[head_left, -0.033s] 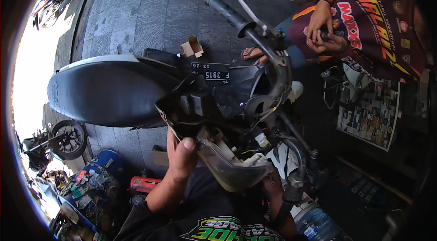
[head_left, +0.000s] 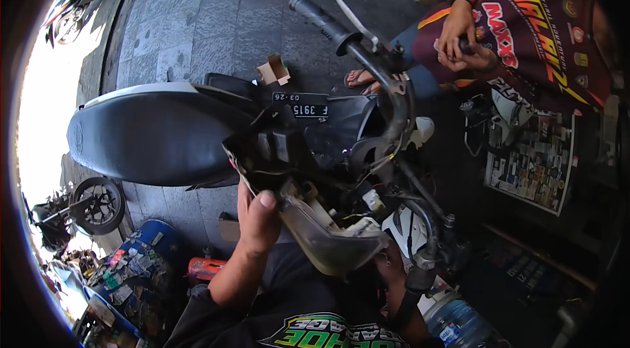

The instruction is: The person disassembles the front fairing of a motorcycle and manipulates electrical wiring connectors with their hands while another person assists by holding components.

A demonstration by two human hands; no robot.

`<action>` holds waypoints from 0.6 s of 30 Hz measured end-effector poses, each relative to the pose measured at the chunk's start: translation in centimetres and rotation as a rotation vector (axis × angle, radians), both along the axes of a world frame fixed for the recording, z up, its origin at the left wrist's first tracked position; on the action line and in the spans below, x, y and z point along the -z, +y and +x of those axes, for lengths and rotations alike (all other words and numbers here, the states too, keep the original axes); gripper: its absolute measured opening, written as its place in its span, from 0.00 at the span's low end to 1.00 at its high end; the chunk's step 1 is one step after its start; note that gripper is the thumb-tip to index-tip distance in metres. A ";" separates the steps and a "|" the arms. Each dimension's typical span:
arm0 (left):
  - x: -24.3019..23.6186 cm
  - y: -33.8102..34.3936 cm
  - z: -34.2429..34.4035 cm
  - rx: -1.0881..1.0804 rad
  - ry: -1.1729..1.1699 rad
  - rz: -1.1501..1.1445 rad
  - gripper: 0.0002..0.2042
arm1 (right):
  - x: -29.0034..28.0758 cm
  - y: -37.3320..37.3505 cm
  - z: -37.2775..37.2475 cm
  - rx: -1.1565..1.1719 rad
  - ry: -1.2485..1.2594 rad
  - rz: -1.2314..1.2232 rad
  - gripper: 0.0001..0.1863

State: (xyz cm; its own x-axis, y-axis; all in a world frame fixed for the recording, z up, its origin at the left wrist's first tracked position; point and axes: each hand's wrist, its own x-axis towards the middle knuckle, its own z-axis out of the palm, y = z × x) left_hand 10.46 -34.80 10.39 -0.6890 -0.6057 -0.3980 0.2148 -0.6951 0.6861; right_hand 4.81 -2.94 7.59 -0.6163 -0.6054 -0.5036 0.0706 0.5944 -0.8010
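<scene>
My left hand (head_left: 259, 223) grips the left side of a detached-looking headlight assembly (head_left: 328, 243), with a smoky clear lens, a dark plastic housing and pale inner parts, its thumb up along the edge. My right hand (head_left: 392, 268) is under the assembly's right end, largely hidden, fingers unclear. Wires and a white connector (head_left: 371, 199) lie beside the housing, near the bare handlebar (head_left: 400, 118) with its black grip and silver lever. Behind is the motorbike's long black seat (head_left: 157, 134).
A co-worker's hands (head_left: 459, 43) clasp a small dark object at upper right. An open cardboard box (head_left: 274, 71) lies on tiles. Around me are a blue drum (head_left: 157, 243), red metal object (head_left: 205, 268), water jug (head_left: 459, 322), newspaper sheet (head_left: 525, 164) and another motorbike wheel (head_left: 98, 205).
The headlight assembly and my left hand sit very slightly higher and further left in the picture, and the surroundings have shifted a little too. Both grips look unchanged.
</scene>
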 end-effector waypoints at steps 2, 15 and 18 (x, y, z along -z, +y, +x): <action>0.6 -1.0 -1.3 0.029 0.021 0.013 0.37 | 0.5 -0.3 0.1 0.037 -0.152 -0.009 0.18; 2.9 -2.2 -2.8 -0.009 -0.162 -0.041 0.21 | 3.3 3.3 1.3 0.292 -0.431 -0.160 0.17; 1.2 -0.6 -3.9 -0.380 -0.597 -0.977 0.23 | 4.1 4.7 0.6 0.289 -0.337 -0.136 0.15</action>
State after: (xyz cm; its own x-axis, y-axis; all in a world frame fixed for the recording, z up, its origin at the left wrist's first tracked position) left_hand 6.59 -35.39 9.20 -0.2650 -0.9531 0.1464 -0.2374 0.2116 0.9481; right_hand 5.42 1.78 3.51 -0.5854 -0.5072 -0.6325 0.4879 0.4027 -0.7745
